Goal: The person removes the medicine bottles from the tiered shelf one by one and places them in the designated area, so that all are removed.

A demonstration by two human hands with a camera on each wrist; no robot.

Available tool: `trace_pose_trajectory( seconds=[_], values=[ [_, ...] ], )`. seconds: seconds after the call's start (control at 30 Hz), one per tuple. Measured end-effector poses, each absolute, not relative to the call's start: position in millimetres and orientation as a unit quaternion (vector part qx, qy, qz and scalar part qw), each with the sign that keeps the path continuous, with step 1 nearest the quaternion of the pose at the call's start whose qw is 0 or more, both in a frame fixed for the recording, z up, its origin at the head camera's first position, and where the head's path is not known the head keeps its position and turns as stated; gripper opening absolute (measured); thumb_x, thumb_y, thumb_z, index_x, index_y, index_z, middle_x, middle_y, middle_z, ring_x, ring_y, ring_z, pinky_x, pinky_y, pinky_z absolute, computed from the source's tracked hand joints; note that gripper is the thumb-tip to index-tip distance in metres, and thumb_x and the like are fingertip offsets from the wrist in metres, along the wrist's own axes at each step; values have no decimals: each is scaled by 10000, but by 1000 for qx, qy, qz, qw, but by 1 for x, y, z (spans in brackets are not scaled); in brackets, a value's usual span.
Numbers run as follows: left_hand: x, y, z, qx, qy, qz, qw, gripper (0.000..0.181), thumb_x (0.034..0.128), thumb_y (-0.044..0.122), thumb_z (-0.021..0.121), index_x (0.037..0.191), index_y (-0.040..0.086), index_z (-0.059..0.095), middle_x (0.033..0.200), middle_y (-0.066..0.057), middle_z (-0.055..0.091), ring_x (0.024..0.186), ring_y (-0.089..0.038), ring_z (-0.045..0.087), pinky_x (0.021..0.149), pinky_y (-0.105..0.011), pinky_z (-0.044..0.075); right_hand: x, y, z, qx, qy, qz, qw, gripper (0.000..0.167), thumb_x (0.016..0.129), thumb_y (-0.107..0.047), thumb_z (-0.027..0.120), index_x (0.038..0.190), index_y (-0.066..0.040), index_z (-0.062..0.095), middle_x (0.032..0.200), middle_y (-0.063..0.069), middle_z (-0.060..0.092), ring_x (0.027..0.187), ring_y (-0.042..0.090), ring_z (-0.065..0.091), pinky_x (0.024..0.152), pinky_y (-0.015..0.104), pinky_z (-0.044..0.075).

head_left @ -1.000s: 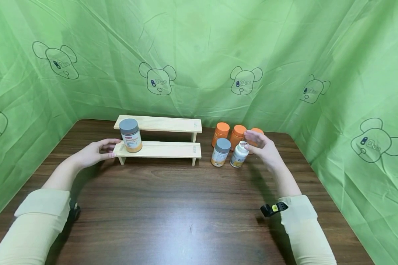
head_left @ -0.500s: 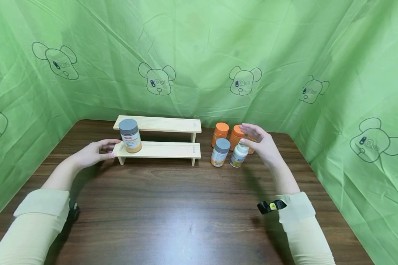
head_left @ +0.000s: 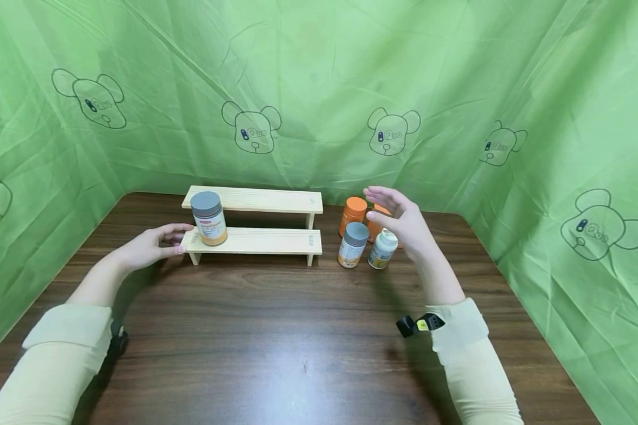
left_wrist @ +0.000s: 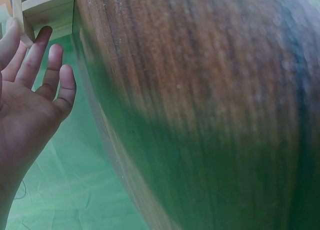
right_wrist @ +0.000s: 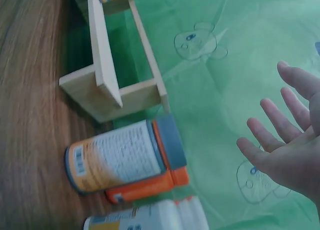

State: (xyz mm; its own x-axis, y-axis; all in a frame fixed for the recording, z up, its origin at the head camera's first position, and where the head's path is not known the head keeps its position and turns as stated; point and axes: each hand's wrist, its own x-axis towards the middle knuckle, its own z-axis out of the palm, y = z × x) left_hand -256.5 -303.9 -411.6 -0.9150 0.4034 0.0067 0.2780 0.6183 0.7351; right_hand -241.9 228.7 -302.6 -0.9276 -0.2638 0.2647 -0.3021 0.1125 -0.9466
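Observation:
My left hand (head_left: 147, 248) grips the left end of a pale wooden two-step display shelf (head_left: 266, 241), thumb at the front edge and fingers behind. In the left wrist view, that hand (left_wrist: 30, 100) is beside the shelf's end board (left_wrist: 52, 15). A supplement jar with a grey lid (head_left: 209, 218) stands on the lower step's left end. My right hand (head_left: 404, 221) hovers, fingers spread and holding nothing, over the bottles on the right. Below it are a second grey-lidded jar (head_left: 353, 245), a white bottle (head_left: 383, 249) and orange bottles (head_left: 352, 216), partly hidden.
The bottle group stands upright on the dark wooden table (head_left: 276, 330), just right of the shelf. Green cloth (head_left: 319, 71) with mouse drawings hangs behind and at both sides. A black wrist strap (head_left: 420, 324) sits by the right sleeve.
My right hand has moved left from beside the white bottle to above the orange bottles, uncovering the white bottle's cap. The left hand, shelf and bottles have stayed put.

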Motion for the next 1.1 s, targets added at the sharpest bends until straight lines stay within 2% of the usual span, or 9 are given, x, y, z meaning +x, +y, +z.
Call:
trace_pose_trajectory(
  seconds=[0.17, 0.4, 0.57, 0.73, 0.93, 1.1],
  values=[
    [-257, -303, -412, 198, 891, 401, 74, 558, 930, 217, 608, 1405, 18, 395, 1269, -265, 555, 1106, -123, 544, 837, -131, 410, -242, 214, -295, 197, -749, 632, 15, 526, 858, -110, 696, 1348, -112, 503, 1373, 39, 530, 1291, 207, 443, 1049, 419, 365],
    [-257, -303, -410, 200, 889, 405, 74, 558, 927, 204, 611, 1407, 18, 393, 1267, -266, 556, 1095, -79, 540, 837, -126, 412, -243, 192, -289, 220, -717, 662, -1, 515, 854, -61, 688, 1337, -99, 512, 1382, 91, 514, 1291, 230, 443, 994, 334, 433],
    [-256, -303, -411, 195, 892, 400, 78, 561, 928, 216, 611, 1411, 31, 394, 1276, -249, 558, 1085, -39, 531, 863, -161, 418, -245, 175, -288, 239, -713, 659, 0, 521, 845, -49, 693, 1333, -89, 514, 1358, 65, 541, 1276, 207, 460, 1010, 354, 417],
    [-256, -303, -411, 194, 895, 394, 76, 557, 930, 207, 607, 1413, 29, 391, 1273, -249, 560, 1116, -125, 541, 883, -200, 427, -248, 156, -290, 266, -703, 659, -4, 512, 839, -15, 686, 1321, -69, 521, 1359, 118, 530, 1276, 253, 457, 1025, 379, 404],
    [-258, -304, -413, 193, 896, 393, 79, 562, 931, 167, 603, 1421, 16, 373, 1278, -257, 554, 1156, -253, 531, 914, -295, 443, -249, 136, -289, 272, -698, 662, -22, 506, 830, -22, 695, 1308, -84, 537, 1351, 97, 541, 1279, 257, 453, 1044, 428, 377],
    [-258, -304, -413, 193, 897, 391, 78, 565, 930, 162, 604, 1424, 23, 370, 1282, -252, 553, 1162, -264, 525, 903, -268, 442, -250, 121, -287, 281, -703, 652, -39, 498, 833, -52, 703, 1303, -94, 543, 1354, 59, 542, 1290, 243, 443, 1062, 443, 354]
  ],
)
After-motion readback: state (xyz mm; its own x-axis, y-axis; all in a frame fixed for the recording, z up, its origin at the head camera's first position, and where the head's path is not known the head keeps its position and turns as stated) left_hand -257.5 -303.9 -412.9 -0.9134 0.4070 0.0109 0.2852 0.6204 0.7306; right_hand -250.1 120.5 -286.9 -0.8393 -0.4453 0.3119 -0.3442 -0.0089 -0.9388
